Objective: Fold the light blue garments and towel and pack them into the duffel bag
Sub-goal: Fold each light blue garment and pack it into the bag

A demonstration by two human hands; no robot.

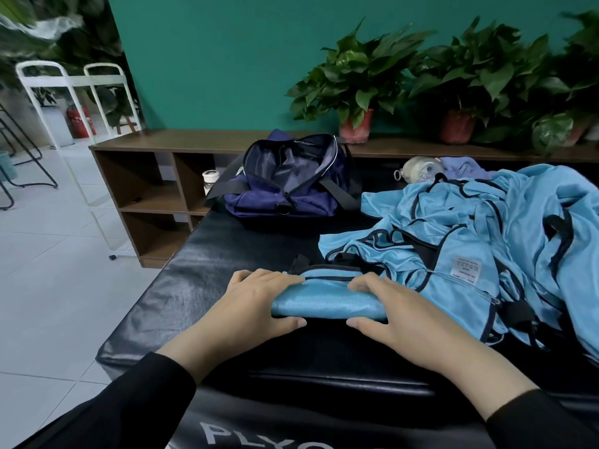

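Light-blue folded garment (327, 299) gripped at both ends: left hand (259, 303) at 9 o'clock, right hand (389, 309) at 3 o'clock; fingers curled over it.

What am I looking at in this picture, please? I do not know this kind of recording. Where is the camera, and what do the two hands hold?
There is no machine here. A person wears one camera on the head, so you look down on their own hands. The left hand and right hand grip the two ends of a folded light blue garment lying on a black padded surface. To the right lies a heap of unfolded light blue garments. Farther back, an open navy duffel bag waits, and beside the heap lies a clear bottle. Potted plants stand on a wooden shelf behind.
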